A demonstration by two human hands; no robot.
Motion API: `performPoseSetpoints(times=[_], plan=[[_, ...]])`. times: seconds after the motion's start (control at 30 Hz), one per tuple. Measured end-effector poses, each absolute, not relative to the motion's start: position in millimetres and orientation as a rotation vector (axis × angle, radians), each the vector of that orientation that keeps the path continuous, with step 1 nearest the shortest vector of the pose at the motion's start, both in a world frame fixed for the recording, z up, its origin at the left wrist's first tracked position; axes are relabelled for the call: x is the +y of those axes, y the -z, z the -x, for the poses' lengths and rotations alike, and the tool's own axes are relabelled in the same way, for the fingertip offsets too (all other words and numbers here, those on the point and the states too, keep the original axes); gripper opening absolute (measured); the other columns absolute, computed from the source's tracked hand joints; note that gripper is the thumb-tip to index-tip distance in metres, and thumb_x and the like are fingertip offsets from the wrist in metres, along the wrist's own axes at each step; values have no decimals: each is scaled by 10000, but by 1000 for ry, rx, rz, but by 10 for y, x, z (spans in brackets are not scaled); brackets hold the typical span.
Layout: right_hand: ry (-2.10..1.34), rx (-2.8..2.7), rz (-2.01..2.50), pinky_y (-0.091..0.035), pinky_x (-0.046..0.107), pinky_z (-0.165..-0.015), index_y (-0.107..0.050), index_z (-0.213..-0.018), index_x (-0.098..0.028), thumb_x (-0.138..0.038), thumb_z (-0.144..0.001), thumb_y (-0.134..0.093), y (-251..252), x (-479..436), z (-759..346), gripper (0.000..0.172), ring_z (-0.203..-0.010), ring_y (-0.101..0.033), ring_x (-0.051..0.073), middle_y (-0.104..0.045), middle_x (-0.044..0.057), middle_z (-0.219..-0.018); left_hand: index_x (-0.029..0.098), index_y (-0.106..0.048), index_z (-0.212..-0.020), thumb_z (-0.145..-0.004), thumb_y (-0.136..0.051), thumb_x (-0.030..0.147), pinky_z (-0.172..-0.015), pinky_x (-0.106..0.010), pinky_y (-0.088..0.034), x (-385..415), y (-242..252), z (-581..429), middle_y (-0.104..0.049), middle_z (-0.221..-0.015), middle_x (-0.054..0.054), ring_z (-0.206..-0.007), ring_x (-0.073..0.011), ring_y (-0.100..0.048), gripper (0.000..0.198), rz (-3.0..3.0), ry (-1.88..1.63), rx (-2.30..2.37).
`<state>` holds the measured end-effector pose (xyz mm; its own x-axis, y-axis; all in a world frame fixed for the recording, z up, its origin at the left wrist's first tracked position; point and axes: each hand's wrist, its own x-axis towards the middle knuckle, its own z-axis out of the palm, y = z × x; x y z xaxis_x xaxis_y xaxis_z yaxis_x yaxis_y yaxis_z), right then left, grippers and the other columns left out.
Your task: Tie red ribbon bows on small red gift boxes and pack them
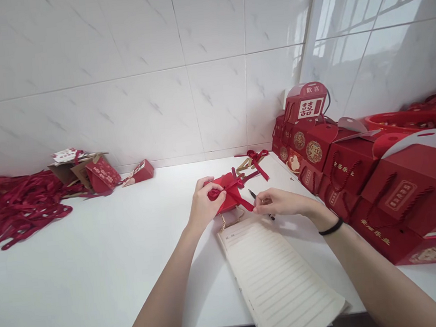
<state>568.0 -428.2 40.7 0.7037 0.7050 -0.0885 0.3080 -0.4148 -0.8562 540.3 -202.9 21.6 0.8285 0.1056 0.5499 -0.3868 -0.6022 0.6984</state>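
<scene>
One cream, ruled-paper notebook (283, 275) nearest. Bright-red box (228, 202) just beyond its top edge. Left hand (204, 201) grips bunched, glossy red fabric ribbon (245, 202) against box; right hand (273, 202) pinches ribbon's tail. Apparent step: ribbon tying. Next move seems to call for steady left hold, even right pull. Farther: red-looped bow (253, 154).
</scene>
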Motion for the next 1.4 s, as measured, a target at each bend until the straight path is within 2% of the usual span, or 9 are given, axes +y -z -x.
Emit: performPoseSetpoints(times=[0.07, 0.13, 0.27, 0.5, 0.67, 0.83, 1.03, 1.2, 1.4], plan=[[-522, -743, 1952, -289, 169, -387, -557, -723, -137, -485, -780, -594, -470, -4299, -5628, 355, -444, -402, 54, -471, -32, -569, 204, -625, -736, -728, -597, 191, -966, -392, -439, -2034, -220, -5396, -513, -1123, -62, -1098, -210, -539, 32, -2106, -689, -192], [-698, -767, 1863, -270, 158, -337, -581, -779, -128, -546, -789, -568, -504, -4253, -5545, 419, -395, -411, 49, -482, -32, -556, 200, -624, -757, -731, -575, 167, -972, -391, -432, -2044, -222, -5385, -501, -1133, -71, -1123, -213, -522, 65, -2109, -669, -202], [-1013, -828, 1804, -393, 150, -336, -578, -811, -128, -521, -814, -566, -379, -3947, -5344, 394, -442, -561, 88, -615, 27, -677, 200, -633, -799, -732, -535, 119, -975, -387, -430, -2072, -216, -5368, -494, -1135, -77, -1140, -213, -505, 143, -2116, -663, -256], [-782, -544, 1580, -429, 150, -293, -513, -897, -140, -329, -918, -467, -11, -3441, -5174, 196, -454, -604, 103, -611, 40, -802, 212, -651, -860, -758, -554, 173, -1002, -399, -403, -2160, -166, -5357, -472, -1154, -73, -1158, -219, -477, 147, -2125, -696, -270], [-626, -409, 1603, -431, 157, -268, -478, -866, -152, -387, -905, -500, 26, -3425, -5167, 239, -445, -600, 114, -593, 24, -734, 214, -667, -885, -836, -443, 180, -1045, -395, -355, -2159, -180, -5331, -466, -1161, -68, -1187, -208, -448, 231, -2074, -643, -297], [-641, -387, 1551, -419, 154, -265, -533, -857, -144, -435, -901, -487, 38, -3429, -5184, 298, -433, -592, 107, -610, 25, -714, 216, -655, -921, -904, -339, 202, -1052, -372, -344, -2142, -172, -5339, -467, -1134, -68, -1178, -181, -443, 317, -2082, -659, -322], [-545, -409, 1757, -356, 160, -273, -573, -681, -128, -350, -883, -471, -57, -3488, -5184, 317, -346, -508, 79, -591, 12, -587, 212, -621, -951, -906, -362, 217, -1025, -347, -366, -2164, -143, -5347, -485, -1099, -67, -1146, -170, -456, 263, -2082, -719, -333], [-303, -509, 1943, -295, 194, -354, -415, -505, -175, -344, -846, -489, -109, -3527, -5157, 388, -321, -393, 68, -442, -42, -394, 201, -622, -965, -875, -376, 219, -1057, -372, -332, -2140, -138, -5337, -463, -1138, -79, -1181, -193, -431, 263, -2076, -689, -355], [-100, -547, 2019, -238, 233, -439, -315, -495, -183, -371, -785, -558, -93, -3486, -5125, 423, -452, -317, 82, -364, -46, -472, 210, -628, -1036, -849, -361, 179, -1062, -403, -337, -2106, -113, -5356, -440, -1198, -80, -1206, -211, -421, 327, -2083, -648, -360]])
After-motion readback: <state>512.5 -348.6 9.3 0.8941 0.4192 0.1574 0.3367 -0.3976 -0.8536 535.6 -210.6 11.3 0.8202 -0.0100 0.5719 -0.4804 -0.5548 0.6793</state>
